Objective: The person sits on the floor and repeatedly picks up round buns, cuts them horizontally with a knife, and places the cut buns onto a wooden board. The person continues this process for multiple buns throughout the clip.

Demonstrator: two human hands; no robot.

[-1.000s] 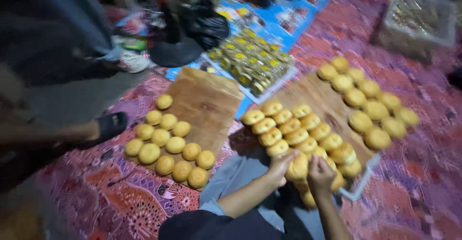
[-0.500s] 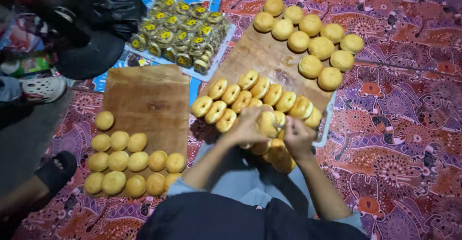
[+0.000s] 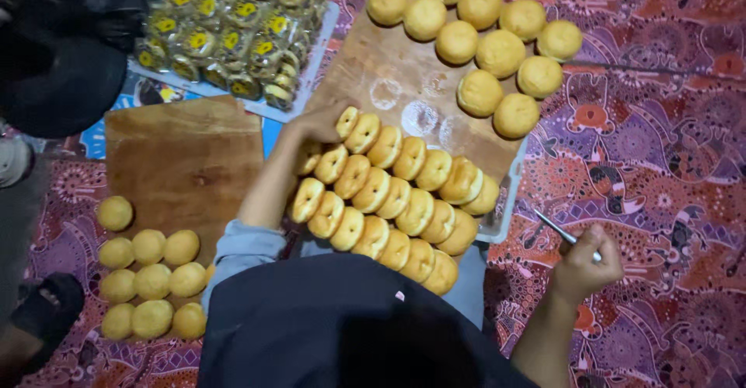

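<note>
Buns in tilted rows on board; left hand fingers touching row's far end, nearer; right hand clamped on thin metal tool, well right.

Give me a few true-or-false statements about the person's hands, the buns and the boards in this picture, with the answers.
1. The left hand touches the end of the rows of leaning buns. True.
2. The right hand is empty. False: it grips a thin metal tool.
3. The round buns at the far end of the right board lie flat and whole. True.
4. The left board is covered with buns. False: most of it is bare; the small round buns lie at and beside its near left corner.
5. The wrapped packets sit in a tray beyond the boards. True.
</note>
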